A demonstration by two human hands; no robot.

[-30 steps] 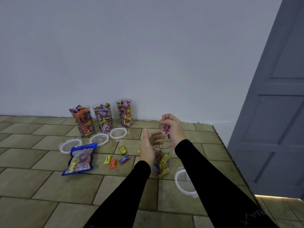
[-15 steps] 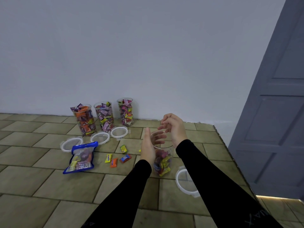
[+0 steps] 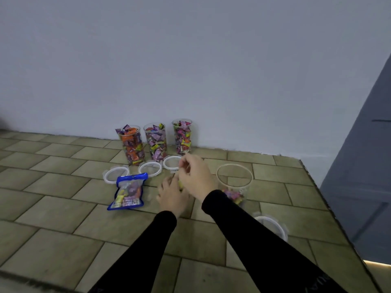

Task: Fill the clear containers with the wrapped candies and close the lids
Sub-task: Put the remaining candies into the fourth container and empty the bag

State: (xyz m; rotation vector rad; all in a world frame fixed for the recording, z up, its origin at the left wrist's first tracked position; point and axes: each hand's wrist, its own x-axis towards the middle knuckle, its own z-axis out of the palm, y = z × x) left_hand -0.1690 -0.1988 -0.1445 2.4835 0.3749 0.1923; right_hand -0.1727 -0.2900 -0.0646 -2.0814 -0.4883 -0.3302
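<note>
A clear container point(image 3: 234, 182) stands open on the tiled floor with a few wrapped candies point(image 3: 233, 195) at its bottom, and neither hand touches it. Its white-rimmed lid point(image 3: 273, 226) lies to the front right. My left hand point(image 3: 172, 195) is down over the spot where loose candies lie, left of the container. My right hand point(image 3: 196, 176) hovers just above it with fingers curled. A bit of yellow candy point(image 3: 180, 184) shows between the hands. Motion blur hides what either hand holds.
Three containers full of candies point(image 3: 155, 142) stand against the wall, with three lids point(image 3: 150, 169) on the floor in front of them. A blue candy bag point(image 3: 129, 192) lies left of my hands. A grey door point(image 3: 364, 166) is at the right.
Both hands have left the container and moved left to the loose candies on the floor. The pink candy once in my right hand is no longer seen. The view has shifted.
</note>
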